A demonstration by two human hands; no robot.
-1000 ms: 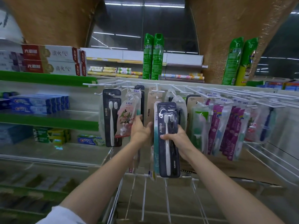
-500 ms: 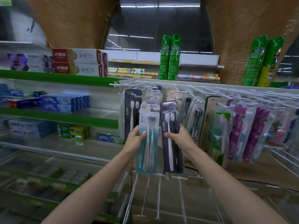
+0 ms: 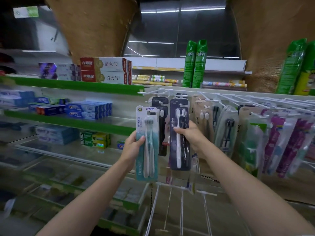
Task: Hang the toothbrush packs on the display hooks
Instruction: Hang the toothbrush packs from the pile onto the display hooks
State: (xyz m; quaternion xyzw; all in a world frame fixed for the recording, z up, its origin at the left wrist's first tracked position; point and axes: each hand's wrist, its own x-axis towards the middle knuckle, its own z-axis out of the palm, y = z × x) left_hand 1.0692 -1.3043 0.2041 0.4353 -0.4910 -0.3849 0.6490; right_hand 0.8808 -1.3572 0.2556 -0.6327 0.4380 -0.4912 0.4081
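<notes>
A white-to-teal fading pack (image 3: 147,143) is held in the left hand (image 3: 132,147); a dark navy pack (image 3: 179,135) with a white brush is gripped by the right hand (image 3: 190,136), purple packs (image 3: 289,143) hung further right

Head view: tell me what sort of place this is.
Most likely a shop's oral-care aisle: green-edged shelves of boxed toothpaste, white wire display hooks hung with carded toothbrush packs, and tall green spray cans behind.

A single head-worn wide-angle view looks forward and slightly down at a shop display, close enough that both forearms reach in from the bottom corners. The white hook rack (image 3: 221,97) runs from centre to the right edge; green-edged shelves (image 3: 71,86) fill the left. Straight lines bow toward the frame edges.
</notes>
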